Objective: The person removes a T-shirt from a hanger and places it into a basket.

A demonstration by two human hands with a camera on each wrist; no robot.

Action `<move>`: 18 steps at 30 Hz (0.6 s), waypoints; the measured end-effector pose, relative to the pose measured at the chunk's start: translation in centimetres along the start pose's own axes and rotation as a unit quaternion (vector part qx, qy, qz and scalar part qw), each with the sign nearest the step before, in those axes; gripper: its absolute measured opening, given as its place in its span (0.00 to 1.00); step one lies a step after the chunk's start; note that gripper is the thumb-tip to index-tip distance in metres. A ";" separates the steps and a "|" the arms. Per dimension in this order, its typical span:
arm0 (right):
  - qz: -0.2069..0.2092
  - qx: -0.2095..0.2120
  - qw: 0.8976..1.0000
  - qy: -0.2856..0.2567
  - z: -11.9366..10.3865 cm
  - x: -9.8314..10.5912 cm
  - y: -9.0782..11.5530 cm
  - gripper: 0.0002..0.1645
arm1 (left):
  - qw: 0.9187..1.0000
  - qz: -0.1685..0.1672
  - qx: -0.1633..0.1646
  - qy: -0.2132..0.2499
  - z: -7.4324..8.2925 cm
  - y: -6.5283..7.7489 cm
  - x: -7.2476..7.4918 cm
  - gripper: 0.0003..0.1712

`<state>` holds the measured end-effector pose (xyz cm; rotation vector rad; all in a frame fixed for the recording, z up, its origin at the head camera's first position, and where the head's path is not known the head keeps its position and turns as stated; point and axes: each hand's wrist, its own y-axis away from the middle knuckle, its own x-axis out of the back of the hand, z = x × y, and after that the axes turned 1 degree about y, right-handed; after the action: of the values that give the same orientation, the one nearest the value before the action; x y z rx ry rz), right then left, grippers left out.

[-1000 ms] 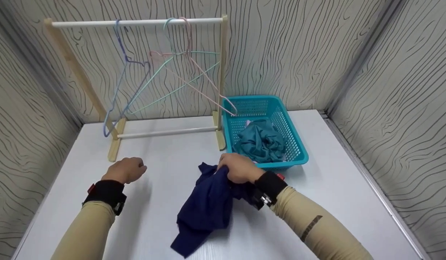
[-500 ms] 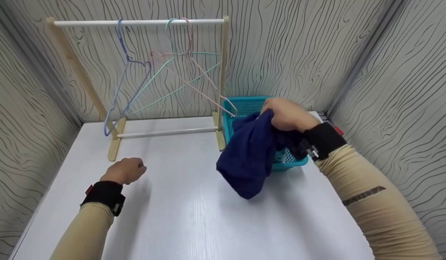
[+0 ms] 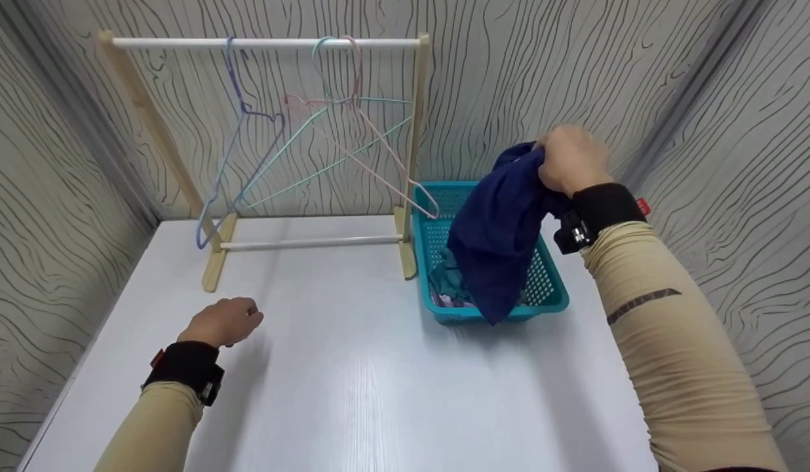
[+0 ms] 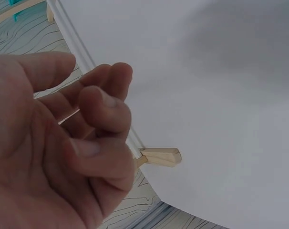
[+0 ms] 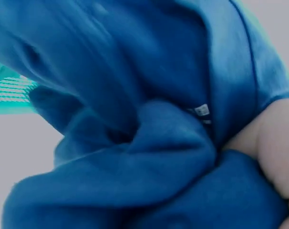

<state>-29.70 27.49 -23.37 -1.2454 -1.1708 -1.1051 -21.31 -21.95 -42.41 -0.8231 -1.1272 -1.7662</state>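
My right hand (image 3: 573,160) grips a dark blue garment (image 3: 500,226) by its upper end, so the cloth hangs down over the teal basket (image 3: 423,262). In the right wrist view the bunched garment (image 5: 149,143) fills most of the picture, with a small white label inside. Teal cloth (image 3: 447,278) lies in the basket, partly hidden behind the garment. My left hand (image 3: 220,321) hovers at the left over the white table, its fingers loosely curled; the left wrist view shows the fingers (image 4: 106,112) with nothing between them.
Behind the hands stands a wood-and-white rack (image 3: 267,43). A blue hanger (image 3: 241,108), a mint green hanger (image 3: 287,141) and a pink hanger (image 3: 385,180) hang from its bar; the pink one reaches over the basket's left rim. Patterned walls (image 3: 510,65) enclose the table.
My right hand has carried the blue garment from the middle of the table to the right and up over the basket. The left hand has stayed nearly still.
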 end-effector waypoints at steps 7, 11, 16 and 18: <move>-0.037 0.051 0.985 -0.159 -0.6 -10.5 0.0 0.29 | 1.000 -0.009 0.018 0.009 -0.1 0.1 -0.8 0.19; -0.160 0.055 0.958 -0.233 -1.7 -14.8 0.6 0.45 | 1.000 -0.010 0.020 0.011 -0.3 0.0 -1.1 0.19; -0.202 0.041 0.961 -0.184 -3.5 -17.9 1.3 0.67 | 1.000 -0.011 0.023 0.011 -0.7 -0.2 -1.4 0.19; -0.181 0.051 0.972 -0.144 -3.8 -18.9 1.4 0.67 | 1.000 -0.014 0.022 0.012 -0.7 -0.3 -1.6 0.18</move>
<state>-29.93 23.33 -42.27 -1.1656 -1.7058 -1.1308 -21.01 -22.08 -44.12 -0.7621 -1.1635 -1.7634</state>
